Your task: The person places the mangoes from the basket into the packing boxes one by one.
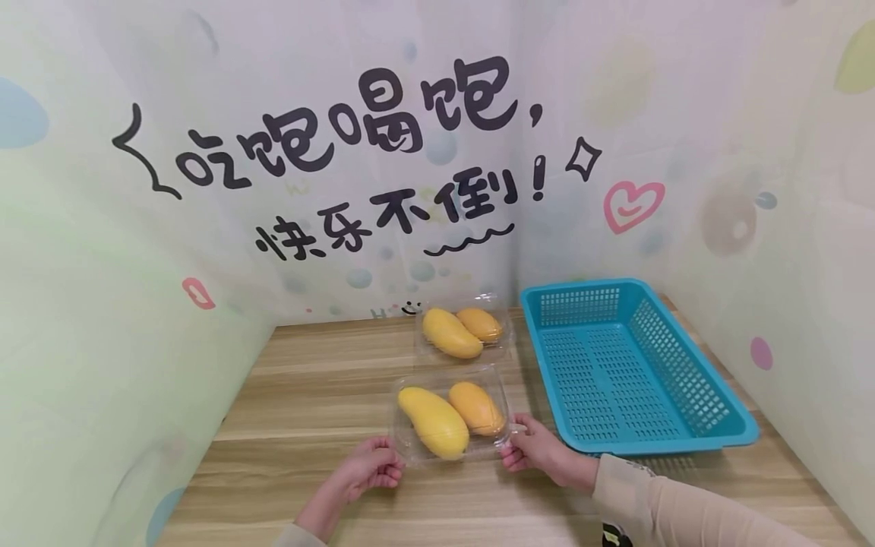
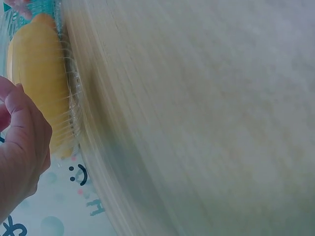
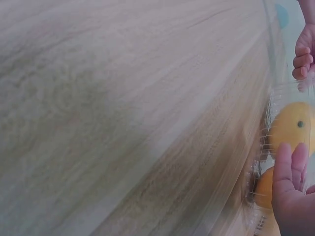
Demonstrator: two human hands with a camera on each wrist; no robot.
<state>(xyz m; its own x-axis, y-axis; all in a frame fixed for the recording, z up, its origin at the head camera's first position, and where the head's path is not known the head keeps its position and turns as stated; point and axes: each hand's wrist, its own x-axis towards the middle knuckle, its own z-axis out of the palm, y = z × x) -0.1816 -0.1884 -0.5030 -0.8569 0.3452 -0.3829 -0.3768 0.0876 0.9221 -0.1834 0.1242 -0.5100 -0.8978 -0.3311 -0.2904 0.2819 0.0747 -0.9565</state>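
A clear plastic box (image 1: 487, 454) holds two yellow-orange mangoes, a longer one (image 1: 434, 422) on the left and a shorter one (image 1: 477, 409) on the right. My left hand (image 1: 369, 467) grips its front left corner with curled fingers. At the right edge, my right hand (image 1: 543, 452) pinches the rim between thumb and fingers. The left wrist view has the left hand (image 2: 22, 142) beside the box, with a mango (image 2: 42, 83) behind the plastic. In the right wrist view the right hand (image 3: 290, 191) partly covers the box and its mangoes.
Behind stands a second clear box (image 1: 506, 346) with two mangoes (image 1: 451, 333). A blue perforated basket (image 1: 601, 380) sits on the right of the wooden table (image 1: 287, 410). Printed fabric walls (image 1: 383, 190) enclose the back and sides.
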